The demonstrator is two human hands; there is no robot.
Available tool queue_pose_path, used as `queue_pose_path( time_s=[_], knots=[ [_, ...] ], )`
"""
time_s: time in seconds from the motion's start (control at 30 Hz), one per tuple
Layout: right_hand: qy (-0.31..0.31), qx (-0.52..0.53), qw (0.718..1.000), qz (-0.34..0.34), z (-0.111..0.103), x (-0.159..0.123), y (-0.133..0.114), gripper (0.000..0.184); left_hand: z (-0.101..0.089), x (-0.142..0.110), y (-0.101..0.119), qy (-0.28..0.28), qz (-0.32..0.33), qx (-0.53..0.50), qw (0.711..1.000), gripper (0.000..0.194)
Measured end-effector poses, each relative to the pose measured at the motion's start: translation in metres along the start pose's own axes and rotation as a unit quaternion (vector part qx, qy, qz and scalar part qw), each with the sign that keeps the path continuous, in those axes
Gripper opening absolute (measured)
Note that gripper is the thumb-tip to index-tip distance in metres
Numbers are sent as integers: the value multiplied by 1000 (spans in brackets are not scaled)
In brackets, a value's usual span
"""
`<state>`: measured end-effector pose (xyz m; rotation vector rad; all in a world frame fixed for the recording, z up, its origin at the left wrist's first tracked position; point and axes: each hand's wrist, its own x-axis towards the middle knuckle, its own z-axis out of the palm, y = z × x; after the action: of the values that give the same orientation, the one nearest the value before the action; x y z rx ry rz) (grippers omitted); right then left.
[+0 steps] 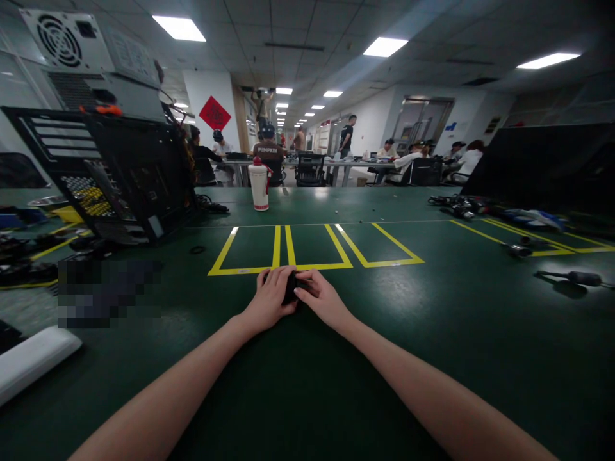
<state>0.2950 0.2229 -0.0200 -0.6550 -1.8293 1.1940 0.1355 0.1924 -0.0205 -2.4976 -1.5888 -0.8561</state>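
Note:
Both hands meet over a small black object (290,289) on the green table, just below the yellow tape outlines. My left hand (271,298) is closed around its left side, fingers over the top and thumb below. On the other side, my right hand (324,301) grips it with bent fingers and the thumb near its front. Most of the object is covered by the fingers, so its kind cannot be made out.
Yellow tape frames (317,266) mark the green tabletop (307,384). A black computer case (139,173) with a power supply (91,45) on top stands left. A white cup (260,186) stands ahead. A screwdriver (576,278) and cables (461,206) lie right. People sit beyond.

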Motion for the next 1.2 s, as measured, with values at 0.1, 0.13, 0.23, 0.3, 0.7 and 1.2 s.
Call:
queue_pose_path(
  time_s=[0.1, 0.13, 0.23, 0.3, 0.7, 1.2],
  knots=[
    [4, 8, 1000, -6, 0, 1, 0, 20, 0, 0, 0, -2, 0, 0, 1000, 58],
    [6, 8, 1000, -5, 0, 2, 0, 23, 0, 0, 0, -1, 0, 1, 1000, 58],
    [7, -1, 1000, 12, -1, 3, 2, 35, 2, 0, -1, 3, -1, 3, 1000, 59],
    [3, -12, 1000, 24, -2, 4, 3, 37, 3, 0, -2, 5, -2, 3, 1000, 61],
    [13, 8, 1000, -5, -1, 3, 1, 18, 0, 0, 0, 1, 2, 2, 1000, 58],
    [0, 28, 1000, 14, -1, 2, 1, 22, 1, 0, 0, 10, 1, -3, 1000, 59]
  ],
)
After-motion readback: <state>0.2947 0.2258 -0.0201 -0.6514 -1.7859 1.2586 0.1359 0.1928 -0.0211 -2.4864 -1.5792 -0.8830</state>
